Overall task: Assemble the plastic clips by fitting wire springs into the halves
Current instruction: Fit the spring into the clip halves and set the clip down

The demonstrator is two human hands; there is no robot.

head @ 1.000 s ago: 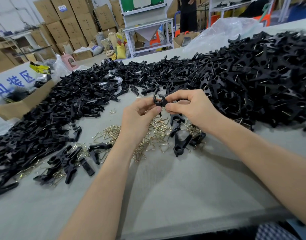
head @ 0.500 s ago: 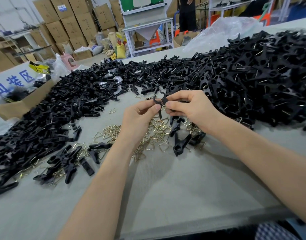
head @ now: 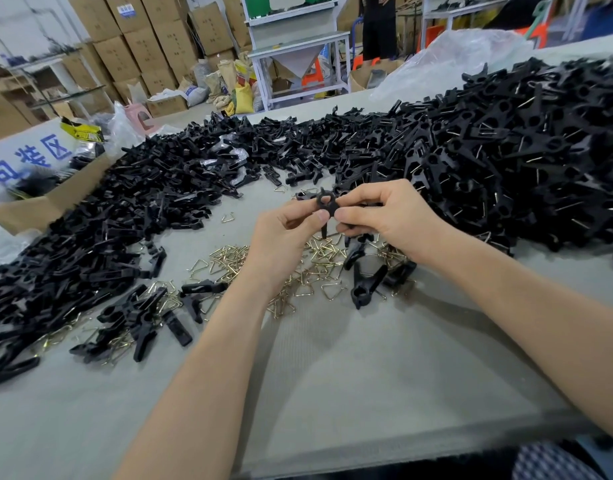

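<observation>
Both hands meet above the table's middle on one black plastic clip (head: 324, 203). My left hand (head: 284, 233) pinches its left side with thumb and fingers. My right hand (head: 388, 216) grips its right side, fingers curled. The clip's round jaws point up and a thin leg hangs down between the thumbs. Beneath the hands lies a scatter of brass wire springs (head: 319, 268). A joined black clip (head: 365, 284) lies just in front of my right wrist. Whether a spring sits in the held clip I cannot tell.
A huge heap of black clips (head: 506, 150) fills the right and far side. Another heap of clip halves (head: 107, 220) covers the left. A cardboard box (head: 38, 206) stands at far left. Bare grey table (head: 367, 393) lies near me. A plastic bag (head: 454, 60) sits behind.
The held clip has turned between my fingers, its jaws now closed into a ring shape. Both hands stay in the same place over the springs.
</observation>
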